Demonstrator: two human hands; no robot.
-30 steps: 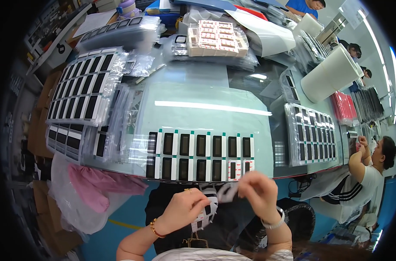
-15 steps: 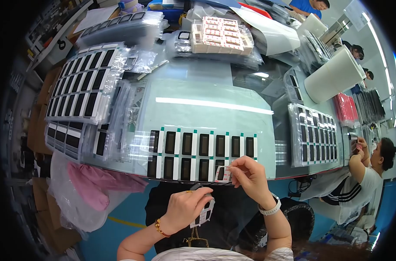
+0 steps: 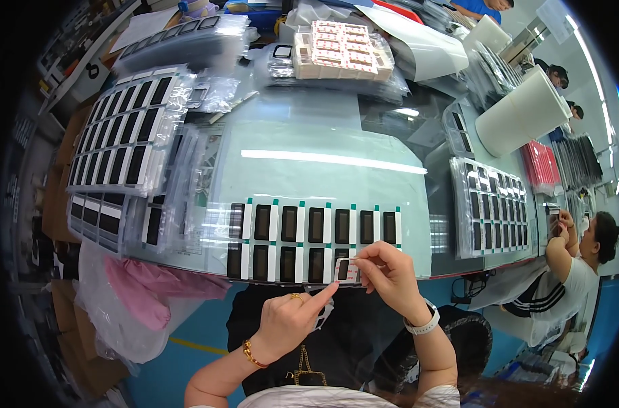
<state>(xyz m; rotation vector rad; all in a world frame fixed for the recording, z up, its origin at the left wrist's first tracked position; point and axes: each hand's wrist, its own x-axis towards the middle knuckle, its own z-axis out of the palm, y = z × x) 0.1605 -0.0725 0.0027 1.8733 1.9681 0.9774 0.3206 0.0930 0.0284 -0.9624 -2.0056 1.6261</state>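
My right hand [image 3: 390, 273] pinches a small adhesive frame [image 3: 347, 272], white with red print and a dark opening, between thumb and fingertips. The frame lies over one of the dark rectangular panels in the near row, at the table's front edge. My left hand [image 3: 288, 325] stretches its index finger to the frame's lower left corner. Its other fingers are curled around a white cut-out sheet [image 3: 325, 314], mostly hidden behind the hand. Two rows of dark panels [image 3: 289, 224] with white strips and green tabs lie on a clear sheet before me.
Stacked trays of panels [image 3: 122, 129] stand at the left, more [image 3: 490, 207] at the right. A pile of red-printed adhesive pieces [image 3: 343, 51] is at the back. A white roll [image 3: 524, 115] stands back right. Another person [image 3: 581, 258] sits at the far right. Pink plastic [image 3: 143, 289] hangs at the left.
My left hand has risen slightly and extended its index finger to the adhesive frame. The white sheet in it is now more hidden. My right hand has shifted slightly, still pinching the frame.
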